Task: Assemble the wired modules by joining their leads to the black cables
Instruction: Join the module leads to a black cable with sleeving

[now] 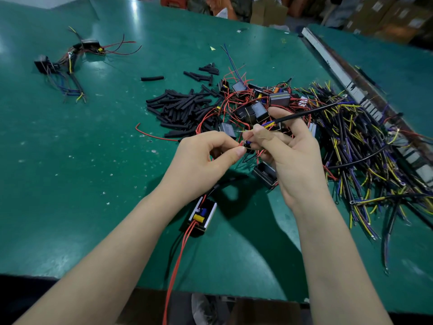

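Observation:
My left hand (206, 160) pinches a thin red lead between thumb and forefinger, just above the green table (70, 184). My right hand (288, 156) grips a black cable (307, 113) whose yellow and blue cores stick out by my thumb; the cable runs up to the right. The two sets of wire ends meet between my fingertips. A black wired module (202, 214) with a yellow part and red leads lies under my left wrist. Another module (266, 174) sits below my right palm.
A pile of modules with red leads (257, 102) lies behind my hands. Black sleeve pieces (182, 106) are heaped to its left, black cables with yellow and blue cores (365, 146) to the right. Joined assemblies (68, 64) lie far left. A metal rail (337, 66) runs along the right.

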